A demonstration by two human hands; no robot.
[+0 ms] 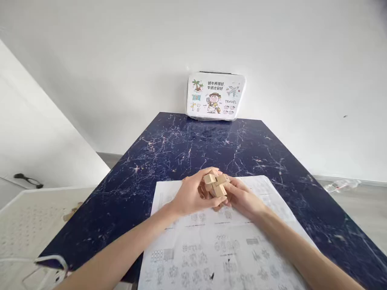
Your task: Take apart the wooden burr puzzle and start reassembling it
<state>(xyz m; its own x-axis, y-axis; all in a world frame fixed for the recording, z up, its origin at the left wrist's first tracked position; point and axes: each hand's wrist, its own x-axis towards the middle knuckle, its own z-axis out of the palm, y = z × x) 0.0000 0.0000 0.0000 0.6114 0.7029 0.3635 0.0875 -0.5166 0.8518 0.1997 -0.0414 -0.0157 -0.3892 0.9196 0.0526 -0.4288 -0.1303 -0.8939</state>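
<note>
A small wooden block puzzle [218,188] of interlocking light pieces is held between both hands, above a printed sheet. My left hand [193,193] curls round its left side, with the fingers behind it and the thumb along its lower front. On the right side, my right hand [242,196] presses its fingers against the blocks. Beneath the hands lies the large white paper [217,245], printed with small diagrams and lines of text. Parts of the puzzle are hidden by the fingers.
The sheet lies on a dark blue marbled table [193,149]. A white case [215,96] with cartoon prints stands at its far edge against the wall. At left are a pale perforated surface [33,221] and a white cable [57,257]. Clear plastic packaging [341,185] lies at right.
</note>
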